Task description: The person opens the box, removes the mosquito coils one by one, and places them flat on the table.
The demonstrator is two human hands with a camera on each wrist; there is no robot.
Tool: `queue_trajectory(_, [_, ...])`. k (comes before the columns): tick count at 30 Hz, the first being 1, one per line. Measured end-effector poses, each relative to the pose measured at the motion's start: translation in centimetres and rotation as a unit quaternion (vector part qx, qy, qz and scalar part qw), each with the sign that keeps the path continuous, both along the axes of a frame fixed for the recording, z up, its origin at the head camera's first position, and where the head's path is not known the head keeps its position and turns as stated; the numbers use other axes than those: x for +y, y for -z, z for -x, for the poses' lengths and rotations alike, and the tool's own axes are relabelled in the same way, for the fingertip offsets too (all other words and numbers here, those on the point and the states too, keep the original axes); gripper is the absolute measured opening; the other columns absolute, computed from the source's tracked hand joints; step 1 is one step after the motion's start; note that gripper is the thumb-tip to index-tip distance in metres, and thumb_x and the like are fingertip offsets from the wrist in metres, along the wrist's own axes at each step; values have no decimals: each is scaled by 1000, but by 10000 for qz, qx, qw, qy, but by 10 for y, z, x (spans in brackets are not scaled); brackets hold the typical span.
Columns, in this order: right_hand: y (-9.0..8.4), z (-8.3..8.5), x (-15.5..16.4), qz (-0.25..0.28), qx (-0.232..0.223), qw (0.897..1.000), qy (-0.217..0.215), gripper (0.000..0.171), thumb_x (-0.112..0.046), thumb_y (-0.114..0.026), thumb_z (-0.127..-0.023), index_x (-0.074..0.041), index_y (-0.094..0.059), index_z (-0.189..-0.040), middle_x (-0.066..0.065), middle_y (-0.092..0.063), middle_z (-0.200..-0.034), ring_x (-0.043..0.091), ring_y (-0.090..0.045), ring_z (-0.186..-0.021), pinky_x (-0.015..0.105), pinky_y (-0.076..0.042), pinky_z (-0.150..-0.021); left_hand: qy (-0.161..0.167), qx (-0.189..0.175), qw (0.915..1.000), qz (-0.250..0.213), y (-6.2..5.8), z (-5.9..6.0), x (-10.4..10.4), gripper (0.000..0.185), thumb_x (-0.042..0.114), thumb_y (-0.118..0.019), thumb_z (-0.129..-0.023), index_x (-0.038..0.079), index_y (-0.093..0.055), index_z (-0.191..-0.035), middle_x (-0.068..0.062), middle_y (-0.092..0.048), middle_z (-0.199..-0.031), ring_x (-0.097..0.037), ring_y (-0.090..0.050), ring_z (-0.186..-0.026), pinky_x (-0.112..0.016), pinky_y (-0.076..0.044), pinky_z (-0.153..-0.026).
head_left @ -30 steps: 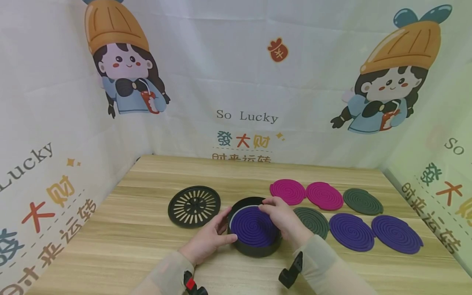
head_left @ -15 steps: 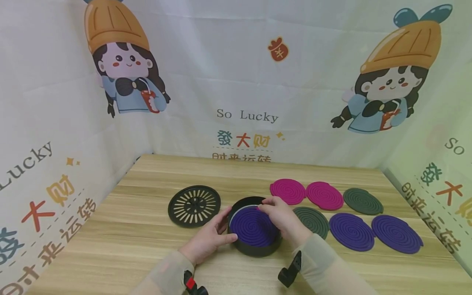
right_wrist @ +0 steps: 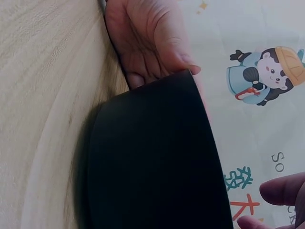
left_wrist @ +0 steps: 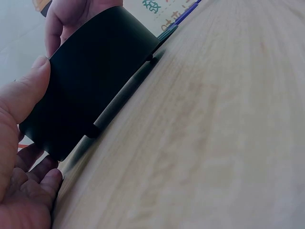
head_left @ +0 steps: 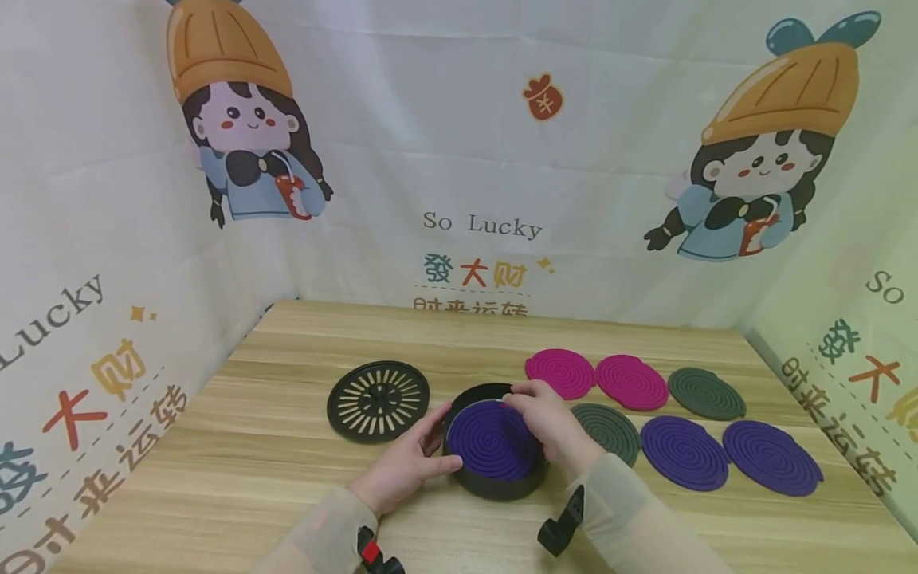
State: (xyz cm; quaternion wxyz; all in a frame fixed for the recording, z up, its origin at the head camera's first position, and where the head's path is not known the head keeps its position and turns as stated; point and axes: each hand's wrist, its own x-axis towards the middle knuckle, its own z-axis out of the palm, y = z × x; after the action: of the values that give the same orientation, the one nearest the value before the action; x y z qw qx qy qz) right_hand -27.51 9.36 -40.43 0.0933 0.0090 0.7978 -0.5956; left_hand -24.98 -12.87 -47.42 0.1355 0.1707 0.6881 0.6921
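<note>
A round black mosquito coil holder (head_left: 498,488) stands on the table in the head view, with a purple mosquito coil (head_left: 495,441) inside. My left hand (head_left: 402,466) grips the holder's left side, thumb at the near rim and fingers around the wall. My right hand (head_left: 552,422) reaches over the far right rim, its fingertips pinching the coil's edge. A pale strip shows along the coil's far edge. Both wrist views show the holder's dark outer wall; in the right wrist view my right hand's fingertips (right_wrist: 281,188) stand above the rim.
A black slotted lid (head_left: 378,402) lies left of the holder. To the right are two pink coils (head_left: 559,373), two green coils (head_left: 706,392) and two purple coils (head_left: 684,452) on the wooden table (head_left: 237,470). A printed cloth (head_left: 466,159) hangs around the table.
My right fingertips and the purple coil have shifted very slightly inside the holder, and the pale strip by the coil's far edge looks narrower. My left hand keeps its hold.
</note>
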Motion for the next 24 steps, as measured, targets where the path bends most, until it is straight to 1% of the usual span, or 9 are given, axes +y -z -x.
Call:
queue_trajectory(8, [3, 0, 0, 376, 163, 9990, 193, 39, -10, -54, -94, 7, -48, -129, 24, -52, -127, 38, -49, -118, 53, -34, -108, -2, -26, 10000, -55, 1, 0, 0, 89, 7, -72, -85, 2, -14, -153, -20, -13, -158, -36, -13, -144, -45, -19, -115])
queue_trajectory(13, [3, 1, 2, 469, 261, 9980, 340, 37, -9, -55, -94, 7, -50, -127, 24, -52, -126, 36, -51, -117, 50, -39, -105, -5, -45, 10000, -44, 0, 0, 0, 89, 8, -72, -85, 3, -15, -153, -20, -12, -158, -37, -13, -144, -46, -19, -115])
queue_trajectory(18, [1, 1, 4, 530, 304, 9978, 255, 33, -7, -52, -95, 9, -51, -124, 25, -53, -123, 37, -53, -114, 49, -40, -104, 22, -71, 10000, -65, -1, 0, 0, 91, 9, -73, -84, 3, -14, -153, -21, -11, -158, -38, -12, -144, -47, -18, -115])
queue_trajectory(24, [-1, 1, 5, 356, 265, 9989, 156, 29, -9, -54, -94, 8, -56, -118, 21, -57, -120, 34, -53, -113, 50, -39, -103, 12, -61, 10000, -8, 0, 1, 0, 91, 10, -74, -84, 4, -15, -153, -20, -12, -158, -37, -12, -144, -46, -17, -116])
